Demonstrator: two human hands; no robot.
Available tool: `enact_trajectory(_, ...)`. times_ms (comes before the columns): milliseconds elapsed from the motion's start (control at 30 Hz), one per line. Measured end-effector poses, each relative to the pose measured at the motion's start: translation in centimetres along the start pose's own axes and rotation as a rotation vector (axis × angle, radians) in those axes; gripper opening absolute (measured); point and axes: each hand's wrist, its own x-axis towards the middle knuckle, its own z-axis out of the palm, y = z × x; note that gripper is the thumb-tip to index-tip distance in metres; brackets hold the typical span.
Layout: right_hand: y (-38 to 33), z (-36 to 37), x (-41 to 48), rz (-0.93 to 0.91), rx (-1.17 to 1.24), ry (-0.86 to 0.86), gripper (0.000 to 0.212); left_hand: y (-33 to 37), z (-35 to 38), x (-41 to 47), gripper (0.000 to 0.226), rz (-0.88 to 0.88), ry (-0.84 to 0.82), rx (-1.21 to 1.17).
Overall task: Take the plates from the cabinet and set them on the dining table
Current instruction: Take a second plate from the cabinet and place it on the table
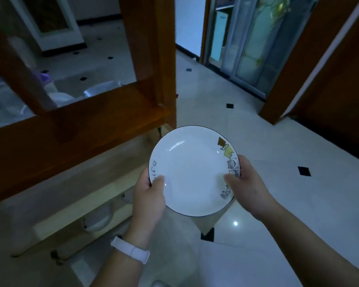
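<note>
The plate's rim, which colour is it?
Dark, thin line around the white plate, clearest in the head view.

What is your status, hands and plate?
Left hand and right hand grip plate by opposite rims. Plate level, above floor. Path ahead clear.

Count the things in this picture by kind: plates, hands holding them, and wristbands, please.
Plates: 1, the white plate held over the floor
Hands: 2, the left hand and the right hand, both on the plate's rim
Wristbands: 1, the white band on the left wrist
Total: 4
</note>
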Motion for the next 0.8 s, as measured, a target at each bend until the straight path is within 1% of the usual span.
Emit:
enact_trajectory(167,2.1,-8.6,-2.7,0.025,0.038,0.138,0.04,1.4,8.0,-3.3,0.029,0.023,-0.127,-0.036)
enact_trajectory(333,5.6,-18.2,-6.9,0.07,0.056,0.279,0.041,2.1,17.3,-8.0,0.032,0.039,-0.271,-0.034)
enact_trajectory(500,8.7,-26.6,-11.3,0.12,0.099,0.42,0.04,2.2,26.2,-12.3,0.033,0.017,-0.417,-0.017)
enact_trajectory(633,10.3,-31.9,-15.0,0.158,0.116,0.565,0.034,2.6,32.3,-15.6,0.032,0.046,-0.569,-0.006)
enact_trajectory(800,11.9,-37.0,-18.9,0.208,0.151,0.743,0.039,3.9,39.0,-18.7,0.032,0.072,-0.762,-0.007)
